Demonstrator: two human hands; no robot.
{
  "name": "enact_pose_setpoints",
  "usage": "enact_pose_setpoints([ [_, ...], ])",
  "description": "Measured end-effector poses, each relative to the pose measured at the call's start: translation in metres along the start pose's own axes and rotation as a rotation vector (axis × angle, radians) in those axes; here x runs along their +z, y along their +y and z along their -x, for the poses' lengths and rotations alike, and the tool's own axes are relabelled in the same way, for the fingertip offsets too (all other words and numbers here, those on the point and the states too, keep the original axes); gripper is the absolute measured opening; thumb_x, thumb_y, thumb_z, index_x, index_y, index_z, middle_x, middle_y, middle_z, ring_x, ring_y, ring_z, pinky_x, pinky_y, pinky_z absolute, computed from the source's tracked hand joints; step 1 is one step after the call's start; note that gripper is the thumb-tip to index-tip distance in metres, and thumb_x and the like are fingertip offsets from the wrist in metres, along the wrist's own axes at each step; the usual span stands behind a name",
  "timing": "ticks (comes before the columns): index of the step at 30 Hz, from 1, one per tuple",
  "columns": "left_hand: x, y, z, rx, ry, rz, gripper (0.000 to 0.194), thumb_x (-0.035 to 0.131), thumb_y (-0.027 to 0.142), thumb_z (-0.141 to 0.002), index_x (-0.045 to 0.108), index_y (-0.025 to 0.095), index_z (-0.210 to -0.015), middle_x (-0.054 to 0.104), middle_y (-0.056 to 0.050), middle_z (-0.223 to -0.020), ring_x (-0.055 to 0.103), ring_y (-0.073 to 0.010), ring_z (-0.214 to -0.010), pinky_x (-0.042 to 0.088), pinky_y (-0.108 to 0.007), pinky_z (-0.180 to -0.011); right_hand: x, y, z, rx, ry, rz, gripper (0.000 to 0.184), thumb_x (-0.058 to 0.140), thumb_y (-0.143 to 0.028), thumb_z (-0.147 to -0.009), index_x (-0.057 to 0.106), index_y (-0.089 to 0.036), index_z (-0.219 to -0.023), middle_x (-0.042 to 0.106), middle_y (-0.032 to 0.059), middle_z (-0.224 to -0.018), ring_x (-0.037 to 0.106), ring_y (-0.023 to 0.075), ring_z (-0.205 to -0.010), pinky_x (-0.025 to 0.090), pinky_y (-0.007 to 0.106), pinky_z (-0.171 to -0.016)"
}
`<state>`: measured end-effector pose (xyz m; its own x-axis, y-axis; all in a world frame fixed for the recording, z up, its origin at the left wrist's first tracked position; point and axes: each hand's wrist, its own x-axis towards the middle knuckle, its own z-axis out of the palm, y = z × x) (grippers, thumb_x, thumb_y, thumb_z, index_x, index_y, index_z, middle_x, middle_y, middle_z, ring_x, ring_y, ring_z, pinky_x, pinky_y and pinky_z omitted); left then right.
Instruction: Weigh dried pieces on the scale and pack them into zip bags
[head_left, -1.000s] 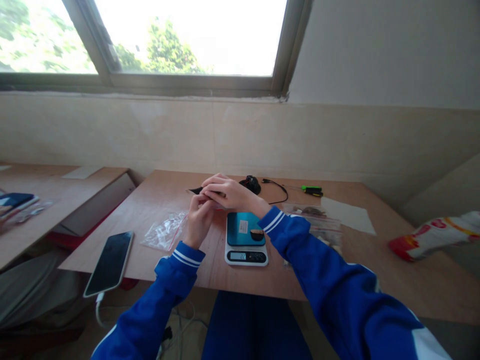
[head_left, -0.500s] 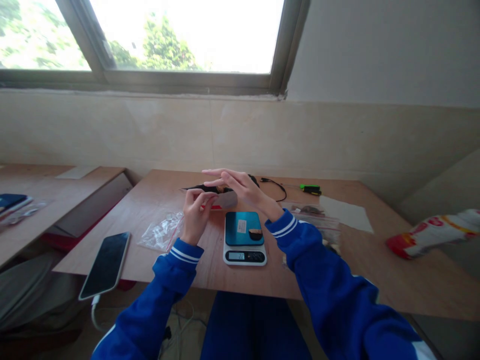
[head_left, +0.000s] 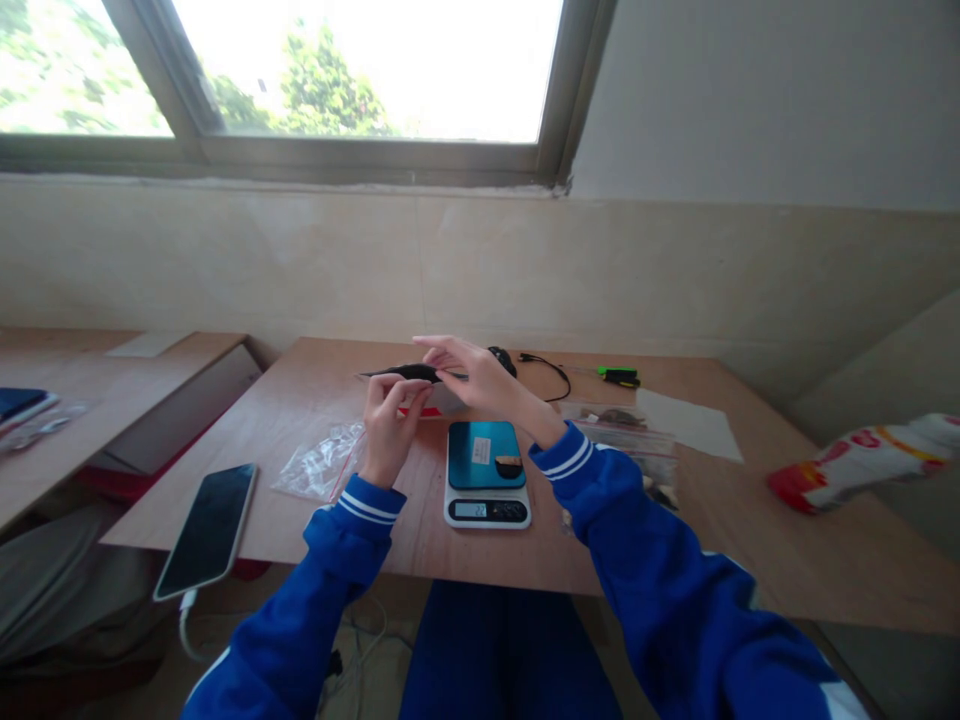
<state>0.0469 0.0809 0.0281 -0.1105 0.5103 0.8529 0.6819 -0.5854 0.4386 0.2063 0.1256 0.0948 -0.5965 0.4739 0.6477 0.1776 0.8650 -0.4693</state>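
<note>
Fingers [head_left: 390, 392] of the left hand [head_left: 386, 432] pinch a slim black strip [head_left: 409, 372], right hand [head_left: 487, 380] open-fingered just beside it.

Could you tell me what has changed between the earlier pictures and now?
The right hand has opened and lifted from curling over the black strip, its fingers now straightened. The left hand has kept hold of the strip from below. The scale and phone stayed where they were.
</note>
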Motion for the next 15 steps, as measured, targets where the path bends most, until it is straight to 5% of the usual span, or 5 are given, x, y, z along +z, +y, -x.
enact_pose_setpoints([
  [5, -0.002, -0.001, 0.0, -0.012, 0.001, -0.006, 0.008, 0.064, 0.024, -0.085, 0.068, 0.02, -0.091, 0.052, -0.002, -0.091, 0.056, -0.0125, -0.083, 0.051, -0.028, -0.078, -0.013, -0.011, 0.008, 0.009, 0.104, 0.086, 0.026, 0.049, -0.012, -0.09, 0.062, -0.018, -0.112, 0.066, 0.0065, -0.109, 0.06, 0.0182, -0.106, 0.049, 0.036, -0.096],
  [9, -0.005, -0.001, 0.0, -0.036, 0.0, -0.024, 0.009, 0.064, 0.026, -0.085, 0.068, 0.02, -0.091, 0.052, -0.002, -0.09, 0.056, -0.0135, -0.085, 0.05, -0.029, -0.079, -0.017, -0.019, 0.058, 0.208, 0.133, 0.088, 0.019, 0.046, -0.015, -0.093, 0.064, -0.019, -0.098, 0.067, 0.0041, -0.095, 0.063, 0.016, -0.088, 0.052, 0.029, -0.077],
  [15, -0.003, 0.002, 0.002, -0.059, -0.017, 0.008, 0.009, 0.063, 0.028, -0.086, 0.068, 0.022, -0.091, 0.052, -0.002, -0.091, 0.055, -0.0138, -0.087, 0.05, -0.029, -0.08, 0.018, 0.008, 0.155, 0.513, -0.228, 0.377, 0.024, 0.058, -0.01, -0.084, 0.063, -0.014, -0.107, 0.062, 0.0145, -0.111, 0.058, 0.028, -0.11, 0.048, 0.045, -0.095],
])
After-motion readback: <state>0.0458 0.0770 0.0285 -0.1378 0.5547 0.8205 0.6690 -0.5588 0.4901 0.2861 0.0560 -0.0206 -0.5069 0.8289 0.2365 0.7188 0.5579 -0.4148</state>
